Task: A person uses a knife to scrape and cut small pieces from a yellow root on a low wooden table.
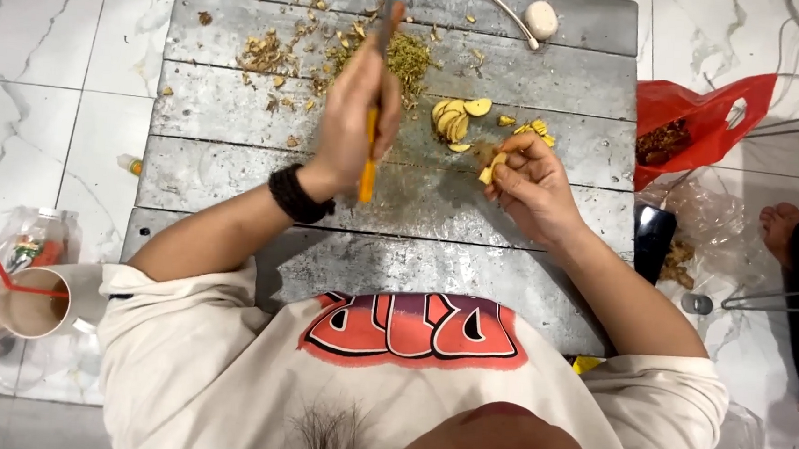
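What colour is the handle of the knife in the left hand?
Orange. The knife handle shows best in the head view, gripped in the left hand.

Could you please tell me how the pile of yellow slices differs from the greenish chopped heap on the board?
The yellow slices are broad, flat rounds in a small cluster; the greenish chopped heap is fine shreds spread wider. The slices lie between both hands; the heap lies beyond the left hand. Both rest on the grey plank board.

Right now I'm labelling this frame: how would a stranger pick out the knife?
Start at the grey plank table. Over its middle, the left hand, with a black band at the wrist, is closed around a knife. Its bright orange handle pokes out below the fist, unlike the pale yellow slices beside it.
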